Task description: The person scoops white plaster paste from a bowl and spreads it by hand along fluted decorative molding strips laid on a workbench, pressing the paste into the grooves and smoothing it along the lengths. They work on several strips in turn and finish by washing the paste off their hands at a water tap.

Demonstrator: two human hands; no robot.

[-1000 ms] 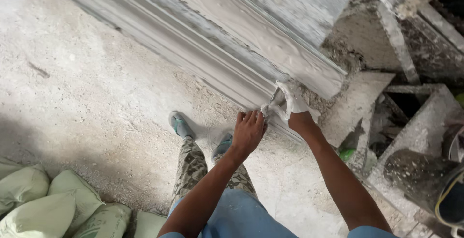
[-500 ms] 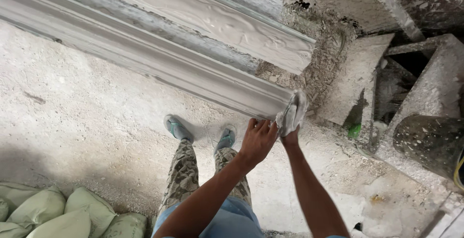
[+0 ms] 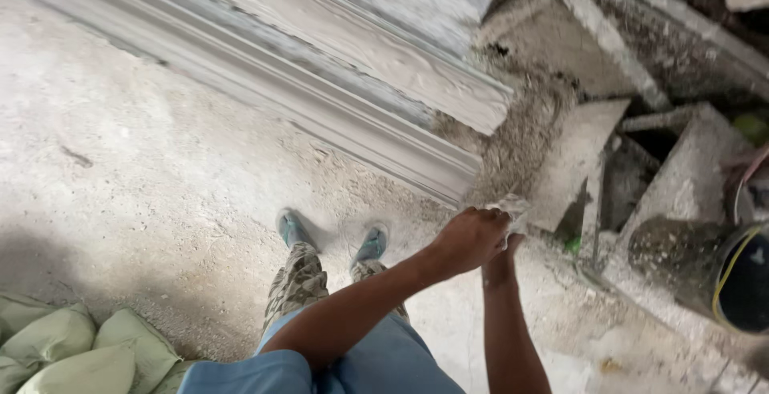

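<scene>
Rag [image 3: 510, 204] — pale and crumpled — sits bunched between both hands just below the end of the long white plaster moulding [image 3: 336, 126]. Going left to right: green sacks [image 3: 72, 346] on the dusty floor [image 3: 120, 178], two feet in blue sandals [image 3: 332, 238], then the left hand [image 3: 473, 238] with fingers curled over the rag, the right hand [image 3: 503, 251] mostly hidden beneath it — grip unclear — and rubble slabs [image 3: 577, 162] beyond.

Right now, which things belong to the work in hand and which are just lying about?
In hand: left hand, right hand, white rag, end of the plaster moulding.
Lying about: green sacks, broken slabs, black bucket.
</scene>
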